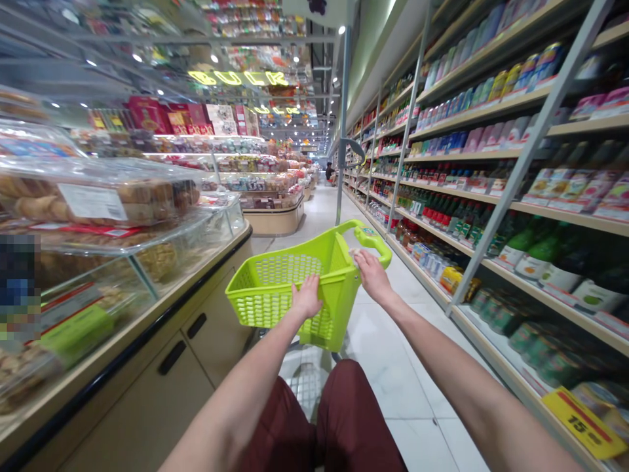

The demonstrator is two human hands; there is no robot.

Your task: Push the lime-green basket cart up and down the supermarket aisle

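A bright green plastic shopping cart with a lattice-walled basket stands in front of my knees, turned partly sideways. My left hand is closed over the basket's near rim, its fingertips reaching inside. At the back end, my right hand grips the upper corner beside the looped handle. Both arms stretch forward over my dark red trousers. The cart's wheels are mostly hidden by the basket and my legs.
To the left, a wooden counter bears plastic-boxed baked goods, close to the cart's front. Tall drink shelves line the right. A thin metal post rises behind the cart. Far down the tiled aisle is a person.
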